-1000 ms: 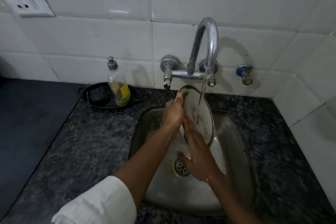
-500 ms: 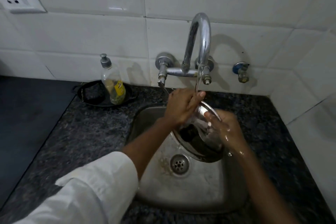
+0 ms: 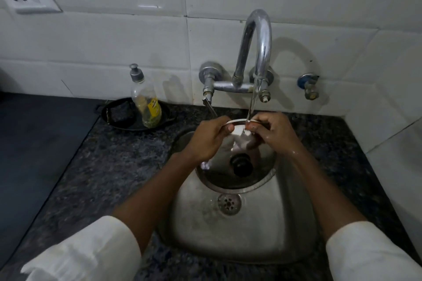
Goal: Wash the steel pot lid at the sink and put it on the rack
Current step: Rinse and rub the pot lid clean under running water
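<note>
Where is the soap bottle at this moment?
In the head view, the soap bottle stands left of the tap, in a dark tray on the counter against the tiled wall, beside a dark scrub pad.

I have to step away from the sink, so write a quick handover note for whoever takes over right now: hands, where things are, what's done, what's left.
Left hand: gripping the far-left rim of the steel pot lid.
Right hand: gripping the far rim on the right, fingers wet.
Lid: held tilted over the sink, black knob facing you, far edge under the running tap.
Soap bottle stands in a dark tray at the back left of the counter.
Done: lid is being rinsed; whether it was soaped I cannot tell.
Left: finish rinsing, shut the tap, put the lid on the rack, which is not in view.
</note>
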